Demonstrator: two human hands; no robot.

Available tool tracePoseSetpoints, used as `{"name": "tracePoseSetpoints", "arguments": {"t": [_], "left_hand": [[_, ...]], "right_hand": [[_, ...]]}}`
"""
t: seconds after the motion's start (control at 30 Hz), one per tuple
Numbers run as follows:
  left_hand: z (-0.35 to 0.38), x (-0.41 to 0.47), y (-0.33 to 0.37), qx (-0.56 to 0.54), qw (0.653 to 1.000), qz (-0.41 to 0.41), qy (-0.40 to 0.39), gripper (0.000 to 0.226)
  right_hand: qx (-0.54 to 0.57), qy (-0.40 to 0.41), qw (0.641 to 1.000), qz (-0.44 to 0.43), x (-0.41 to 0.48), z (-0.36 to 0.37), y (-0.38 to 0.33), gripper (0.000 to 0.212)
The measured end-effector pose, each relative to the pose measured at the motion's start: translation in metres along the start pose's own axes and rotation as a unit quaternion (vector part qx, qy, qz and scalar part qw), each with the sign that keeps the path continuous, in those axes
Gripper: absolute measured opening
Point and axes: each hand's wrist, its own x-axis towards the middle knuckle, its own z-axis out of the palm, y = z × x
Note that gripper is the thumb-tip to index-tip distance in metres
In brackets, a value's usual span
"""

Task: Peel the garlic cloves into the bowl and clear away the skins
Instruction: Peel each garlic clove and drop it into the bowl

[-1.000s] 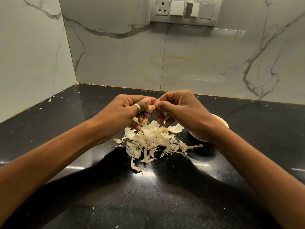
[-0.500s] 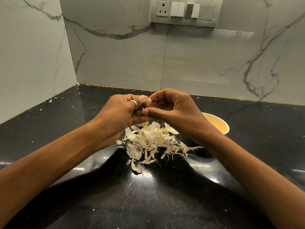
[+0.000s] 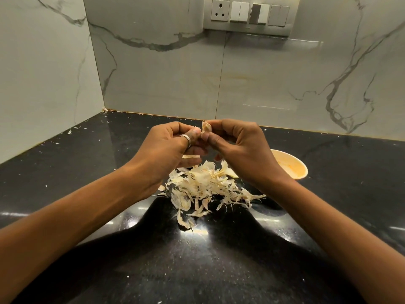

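While both my grips meet above the pile of skins (image 3: 203, 185), the garlic clove (image 3: 206, 127) sits pinched between them. It is small and pale cream with a tan, papery cast, and its pointed tip pokes up past my fingertips. How much skin is on it I cannot tell; most of it is hidden by my thumbs.

My left grip (image 3: 166, 150) is curled tight, thumb pressed against the clove's left side, with a silver ring (image 3: 186, 139) on that thumb. A pale strip shows under its lower fingers, though I cannot tell whether it is held. My right grip (image 3: 238, 148) is curled too, thumb and forefinger closing on the clove from the right, so the clove lies at the very point where the two grips touch.

Directly below, the pile is a loose heap of thin, cream-white shreds on the glossy black table (image 3: 65, 172). Just right of the pile and a little behind it stands the yellow bowl (image 3: 291, 166), partly covered by my right wrist.
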Motion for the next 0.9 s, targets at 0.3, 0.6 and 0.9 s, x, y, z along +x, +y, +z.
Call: {"name": "tracePoseSetpoints", "arguments": {"t": [0.3, 0.6, 0.9], "left_hand": [[-0.005, 0.002, -0.001, 0.176, 0.977, 0.118, -0.010, 0.022], [-0.008, 0.003, 0.002, 0.094, 0.992, 0.087, -0.024, 0.015], [-0.009, 0.004, 0.002, 0.079, 0.994, 0.063, -0.029, 0.017]], "right_hand": [[-0.107, 0.003, 0.994, -0.026, 0.001, -0.001, 0.001, 0.020], [-0.037, -0.061, 0.997, 0.003, 0.004, -0.008, 0.000, 0.026], [0.021, -0.073, 0.996, 0.043, 0.004, -0.010, 0.000, 0.018]]}}
